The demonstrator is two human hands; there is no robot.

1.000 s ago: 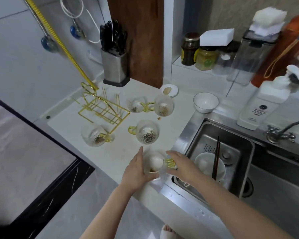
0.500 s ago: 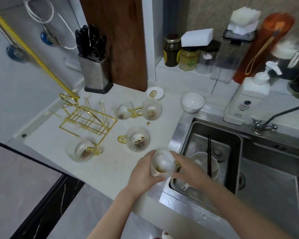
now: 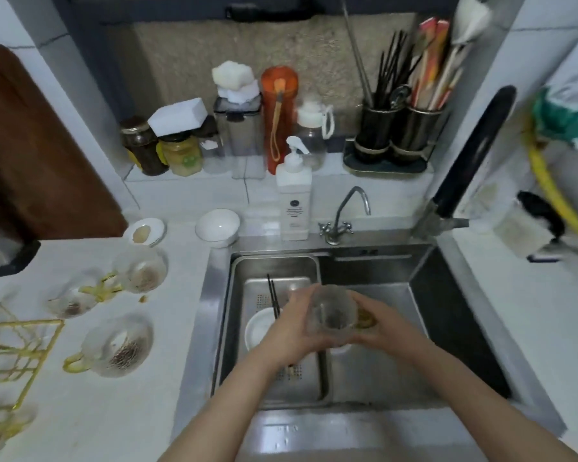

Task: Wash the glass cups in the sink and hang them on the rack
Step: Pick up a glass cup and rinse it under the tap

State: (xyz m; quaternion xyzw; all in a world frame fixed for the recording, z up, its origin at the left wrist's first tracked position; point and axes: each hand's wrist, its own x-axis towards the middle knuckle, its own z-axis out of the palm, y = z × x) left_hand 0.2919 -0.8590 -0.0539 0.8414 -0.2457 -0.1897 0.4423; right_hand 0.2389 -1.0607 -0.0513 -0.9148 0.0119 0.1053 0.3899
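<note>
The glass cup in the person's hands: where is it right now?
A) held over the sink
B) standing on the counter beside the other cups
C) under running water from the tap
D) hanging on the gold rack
A: both hands, left and right, hold the glass cup above the sink; no water shows at the tap.

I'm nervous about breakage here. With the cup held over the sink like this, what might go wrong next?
1. The glass cup is held by the left hand and right hand over the sink; once wet it may slip onto the steel.
2. A white bowl with chopsticks lies just below and left; a dropped cup could strike them.
3. The tap is not yet running; its spout stands behind the cup.
</note>
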